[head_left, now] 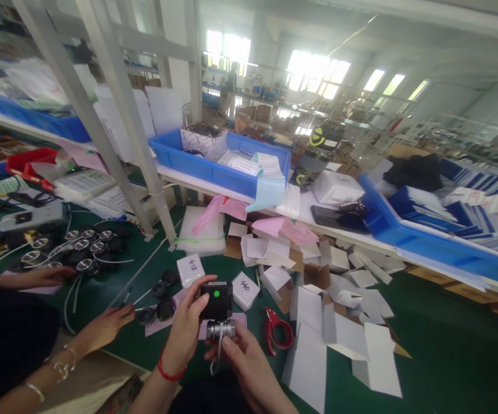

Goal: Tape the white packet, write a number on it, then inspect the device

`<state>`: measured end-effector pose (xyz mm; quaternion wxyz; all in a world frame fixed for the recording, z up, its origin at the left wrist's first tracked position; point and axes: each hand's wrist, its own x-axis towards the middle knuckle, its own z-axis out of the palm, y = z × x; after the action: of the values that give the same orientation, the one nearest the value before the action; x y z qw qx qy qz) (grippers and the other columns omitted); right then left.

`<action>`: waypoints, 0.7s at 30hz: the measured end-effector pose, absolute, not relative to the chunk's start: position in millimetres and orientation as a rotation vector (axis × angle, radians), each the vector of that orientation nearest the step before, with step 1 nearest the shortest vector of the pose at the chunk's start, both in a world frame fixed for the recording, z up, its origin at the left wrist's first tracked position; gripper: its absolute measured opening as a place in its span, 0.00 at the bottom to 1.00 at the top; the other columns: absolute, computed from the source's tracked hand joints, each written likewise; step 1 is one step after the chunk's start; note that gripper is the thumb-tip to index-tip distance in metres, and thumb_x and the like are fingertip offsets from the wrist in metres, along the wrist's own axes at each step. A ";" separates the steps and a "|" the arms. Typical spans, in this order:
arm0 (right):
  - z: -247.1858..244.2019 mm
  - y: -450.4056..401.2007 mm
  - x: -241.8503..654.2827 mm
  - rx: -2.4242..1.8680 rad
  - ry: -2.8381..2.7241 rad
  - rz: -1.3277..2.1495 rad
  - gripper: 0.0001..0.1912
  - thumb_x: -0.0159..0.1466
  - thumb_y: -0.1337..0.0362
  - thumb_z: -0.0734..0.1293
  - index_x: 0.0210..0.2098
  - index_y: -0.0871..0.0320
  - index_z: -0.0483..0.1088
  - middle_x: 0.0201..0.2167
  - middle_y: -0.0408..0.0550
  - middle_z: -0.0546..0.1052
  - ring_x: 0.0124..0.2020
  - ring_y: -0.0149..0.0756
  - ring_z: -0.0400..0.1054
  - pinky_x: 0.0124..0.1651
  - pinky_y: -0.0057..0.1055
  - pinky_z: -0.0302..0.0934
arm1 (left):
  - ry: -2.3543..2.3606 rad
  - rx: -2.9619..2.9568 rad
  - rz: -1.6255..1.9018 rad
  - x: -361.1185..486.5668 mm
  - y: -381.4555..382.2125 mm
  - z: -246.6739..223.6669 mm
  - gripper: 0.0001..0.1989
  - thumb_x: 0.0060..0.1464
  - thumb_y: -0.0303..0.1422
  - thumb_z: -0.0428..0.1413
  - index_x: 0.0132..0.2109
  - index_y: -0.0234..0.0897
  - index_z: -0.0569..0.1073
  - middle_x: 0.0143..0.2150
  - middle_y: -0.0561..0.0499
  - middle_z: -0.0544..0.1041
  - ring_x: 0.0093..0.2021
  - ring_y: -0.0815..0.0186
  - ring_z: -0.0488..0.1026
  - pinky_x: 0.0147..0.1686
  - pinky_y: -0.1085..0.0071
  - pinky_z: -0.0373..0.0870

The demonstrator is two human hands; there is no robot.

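Observation:
My left hand (192,313) grips the side of a black box-shaped device (217,307) with a round green sticker on its face. Below the box is a threaded metal fitting (221,329), which my right hand (242,348) holds between thumb and fingers. A white cable (220,351) hangs down by that fitting. Behind the device stand two small white boxes, one marked 418 (191,270) and the other marked 440 (245,291). A red tape dispenser (277,332) lies to the right of my right hand.
At left, a co-worker's hand (111,323) is near black round parts (160,310); their other hand (57,277) reaches toward several metal-topped units (87,265). Open white cartons (309,345) cover the bench on the right. Blue bins (214,169) line the shelf behind a metal post (154,184).

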<state>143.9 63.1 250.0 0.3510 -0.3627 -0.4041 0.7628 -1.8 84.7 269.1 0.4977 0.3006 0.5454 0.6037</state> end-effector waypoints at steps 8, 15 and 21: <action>256.9 59.0 161.9 -0.804 -0.777 2.012 0.25 0.56 0.51 0.75 0.48 0.58 0.72 0.34 0.47 0.79 0.31 0.31 0.70 0.32 0.26 0.57 | 1.000 0.920 1.268 15.4 64.0 280.8 0.46 0.46 0.39 0.67 0.68 0.48 0.55 0.57 0.43 0.71 0.32 0.63 0.75 0.27 0.71 0.75; 265.7 71.0 177.9 -0.884 -0.712 1.946 0.25 0.52 0.55 0.78 0.47 0.55 0.73 0.42 0.47 0.78 0.42 0.40 0.71 0.47 0.35 0.65 | 1.041 1.335 1.233 26.3 50.7 303.1 0.35 0.42 0.24 0.68 0.58 0.44 0.70 0.61 0.44 0.68 0.64 0.50 0.63 0.63 0.58 0.64; 261.0 85.6 183.2 -0.854 -0.829 1.863 0.22 0.51 0.57 0.77 0.43 0.55 0.72 0.38 0.47 0.78 0.40 0.41 0.72 0.42 0.35 0.66 | 1.050 1.290 1.246 30.5 52.7 304.2 0.36 0.46 0.26 0.67 0.62 0.44 0.68 0.66 0.41 0.63 0.66 0.48 0.60 0.64 0.54 0.62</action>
<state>183.2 85.6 261.0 0.4490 -0.3451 -0.3351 0.7530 30.5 52.7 304.2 0.5068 0.5352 0.4354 0.5169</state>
